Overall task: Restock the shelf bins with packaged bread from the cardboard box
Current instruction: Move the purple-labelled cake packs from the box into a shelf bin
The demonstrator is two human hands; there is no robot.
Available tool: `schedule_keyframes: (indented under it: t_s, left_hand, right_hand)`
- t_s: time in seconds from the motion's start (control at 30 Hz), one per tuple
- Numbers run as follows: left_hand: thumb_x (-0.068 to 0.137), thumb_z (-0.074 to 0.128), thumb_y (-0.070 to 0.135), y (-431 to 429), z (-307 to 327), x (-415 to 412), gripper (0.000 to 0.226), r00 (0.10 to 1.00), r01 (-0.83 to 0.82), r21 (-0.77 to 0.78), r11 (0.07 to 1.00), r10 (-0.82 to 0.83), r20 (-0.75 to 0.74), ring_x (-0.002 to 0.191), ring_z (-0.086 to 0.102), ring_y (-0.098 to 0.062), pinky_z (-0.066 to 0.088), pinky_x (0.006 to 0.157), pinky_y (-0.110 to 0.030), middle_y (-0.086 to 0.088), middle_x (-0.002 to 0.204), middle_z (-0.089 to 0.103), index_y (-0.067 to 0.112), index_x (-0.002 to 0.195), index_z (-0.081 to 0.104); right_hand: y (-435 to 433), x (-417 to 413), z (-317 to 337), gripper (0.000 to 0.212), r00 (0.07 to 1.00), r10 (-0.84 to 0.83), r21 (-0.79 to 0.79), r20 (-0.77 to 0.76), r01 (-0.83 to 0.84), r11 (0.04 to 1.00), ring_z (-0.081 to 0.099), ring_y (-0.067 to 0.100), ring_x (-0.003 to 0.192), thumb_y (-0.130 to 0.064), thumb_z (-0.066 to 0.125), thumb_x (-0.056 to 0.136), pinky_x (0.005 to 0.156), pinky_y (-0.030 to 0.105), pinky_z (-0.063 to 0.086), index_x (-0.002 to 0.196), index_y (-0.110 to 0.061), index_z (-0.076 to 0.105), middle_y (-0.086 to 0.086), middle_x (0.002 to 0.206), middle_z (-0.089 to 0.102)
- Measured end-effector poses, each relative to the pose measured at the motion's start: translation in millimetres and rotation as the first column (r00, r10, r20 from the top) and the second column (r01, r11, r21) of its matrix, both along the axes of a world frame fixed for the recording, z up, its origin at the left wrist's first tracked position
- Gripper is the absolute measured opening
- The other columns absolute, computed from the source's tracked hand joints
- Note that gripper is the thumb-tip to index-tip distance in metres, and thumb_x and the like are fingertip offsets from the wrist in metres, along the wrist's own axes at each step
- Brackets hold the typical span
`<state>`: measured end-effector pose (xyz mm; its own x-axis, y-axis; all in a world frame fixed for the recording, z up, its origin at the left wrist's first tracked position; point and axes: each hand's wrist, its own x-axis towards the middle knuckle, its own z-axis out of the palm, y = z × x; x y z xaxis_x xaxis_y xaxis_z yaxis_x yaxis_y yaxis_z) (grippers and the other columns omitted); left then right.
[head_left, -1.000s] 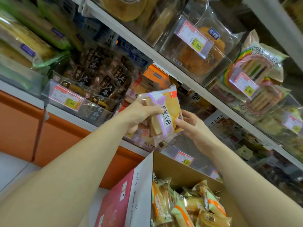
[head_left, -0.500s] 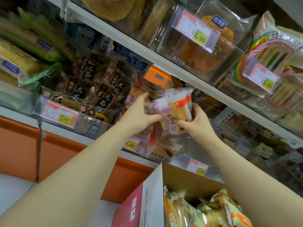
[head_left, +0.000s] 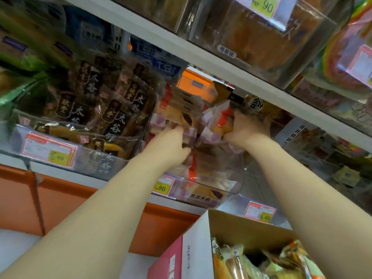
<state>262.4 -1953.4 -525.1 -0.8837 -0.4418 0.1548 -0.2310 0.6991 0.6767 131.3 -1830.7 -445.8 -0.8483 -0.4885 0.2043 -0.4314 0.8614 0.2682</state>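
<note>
Shelf edge (head_left: 201,63) close above — left hand (head_left: 171,146) and right hand (head_left: 247,127) grip packets (head_left: 216,117).

I see both hands in the middle shelf bin (head_left: 225,188): left hand (head_left: 171,143) left of the bread pack (head_left: 218,119), right hand (head_left: 246,127) right of it. The cardboard box (head_left: 241,228) sits below and in front; a neighbour bin (head_left: 84,156) lies just left.

Two hands (head_left: 171,146) (head_left: 246,127), one cardboard box (head_left: 247,230)
</note>
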Motion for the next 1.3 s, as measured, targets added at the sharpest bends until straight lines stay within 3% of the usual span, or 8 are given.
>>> schedule_keyframes:
  t_s: [0.17, 0.3, 0.43, 0.57, 0.77, 0.93, 1.1, 1.3]
  left_hand:
    - [0.092, 0.058, 0.032, 0.2, -2.2, 3.1, 0.055, 0.999, 0.014, -0.008, 1.000, -0.014, 0.051, 0.129, 0.039, -0.032, 0.036, 0.105, -0.039, -0.012, 0.141, 0.041, 0.020, 0.142, 0.038]
    - [0.090, 0.060, 0.032, 0.5, -5.1, 5.4, 0.054, 0.999, 0.016, -0.010, 1.000, -0.016, 0.039, 0.133, 0.036, -0.030, 0.034, 0.109, -0.038, -0.008, 0.144, 0.041, 0.021, 0.139, 0.042]
    - [0.090, 0.060, 0.033, 0.0, -6.8, 6.0, 0.052, 1.000, 0.015, -0.010, 1.000, -0.015, 0.025, 0.132, 0.038, -0.029, 0.034, 0.107, -0.037, -0.007, 0.142, 0.042, 0.021, 0.138, 0.043]
    - [0.090, 0.060, 0.034, 0.4, -7.1, 5.3, 0.053, 1.000, 0.015, -0.003, 1.000, -0.015, 0.023, 0.131, 0.038, -0.028, 0.034, 0.107, -0.037, -0.008, 0.141, 0.043, 0.021, 0.138, 0.043]
    - [0.090, 0.059, 0.033, 0.2, -9.9, 3.9, 0.052, 0.999, 0.024, -0.026, 0.999, -0.023, 0.037, 0.131, 0.038, -0.030, 0.035, 0.108, -0.039, -0.008, 0.141, 0.043, 0.022, 0.138, 0.043]
    - [0.090, 0.058, 0.026, 17.4, -6.0, 10.8, 0.045, 0.995, 0.033, -0.073, 0.997, -0.040, -0.095, 0.124, 0.044, -0.028, 0.040, 0.103, -0.044, -0.007, 0.133, 0.048, 0.020, 0.134, 0.050]
    - [0.093, 0.054, 0.026, 62.0, -3.9, 33.0, 0.035, 0.974, 0.120, -0.139, 0.983, -0.144, -0.175, 0.119, 0.050, -0.017, 0.042, 0.100, -0.043, 0.005, 0.129, 0.053, 0.026, 0.128, 0.054]
    - [0.092, 0.054, 0.024, 123.3, -12.7, 52.1, 0.029, 0.955, 0.252, -0.185, 0.950, -0.275, -0.109, 0.112, 0.057, -0.019, 0.047, 0.093, -0.040, 0.004, 0.119, 0.062, 0.025, 0.121, 0.059]
  right_hand:
    - [-11.3, -1.6, -13.5, 0.033, 0.996, 0.040, 0.068, 0.074, -0.045, 0.997, 0.053, 0.033, 0.113, -0.041, 0.056, 0.082, 0.109, 0.059, 0.028, 0.111, -0.027, 0.046, 0.008, 0.118, 0.059]
    - [-8.1, 2.5, -37.8, 0.077, 0.984, 0.153, -0.100, -0.088, -0.162, 0.982, 0.028, 0.030, 0.137, -0.029, 0.067, 0.084, 0.116, 0.054, 0.008, 0.147, -0.023, 0.023, 0.007, 0.145, 0.038]
    - [12.8, 15.7, -65.1, 0.077, 0.903, 0.285, -0.246, -0.322, -0.371, 0.896, 0.041, 0.034, 0.125, -0.007, 0.070, 0.078, 0.096, 0.046, 0.041, 0.145, -0.021, 0.034, 0.009, 0.144, 0.041]
    - [3.5, 20.9, -78.7, 0.076, 0.963, 0.267, -0.229, 0.044, -0.251, 0.941, 0.018, 0.031, 0.141, -0.011, 0.053, 0.092, 0.103, 0.041, 0.038, 0.151, -0.035, 0.010, 0.002, 0.159, 0.004]
    - [-3.4, 13.7, -73.6, 0.081, 0.953, 0.227, -0.221, 0.199, -0.182, 0.958, 0.008, 0.032, 0.145, -0.009, 0.046, 0.095, 0.101, 0.038, 0.037, 0.150, -0.039, -0.006, -0.002, 0.158, -0.020]
    - [34.9, 46.6, -59.8, 0.070, 0.902, 0.402, -0.373, 0.155, -0.323, 0.870, 0.032, 0.025, 0.138, -0.018, 0.056, 0.091, 0.098, 0.037, 0.046, 0.150, -0.033, 0.020, 0.001, 0.158, 0.015]
    - [107.2, 94.5, -60.6, 0.049, 0.882, 0.466, -0.468, 0.068, -0.384, 0.796, 0.048, 0.010, 0.120, -0.022, 0.058, 0.091, 0.092, 0.029, 0.046, 0.138, -0.028, 0.045, -0.010, 0.134, 0.047]
    - [191.5, 128.7, -80.4, 0.040, 0.878, 0.418, -0.327, 0.231, -0.335, 0.884, 0.059, 0.012, 0.104, -0.026, 0.061, 0.088, 0.087, 0.035, 0.050, 0.127, -0.027, 0.056, -0.011, 0.120, 0.062]
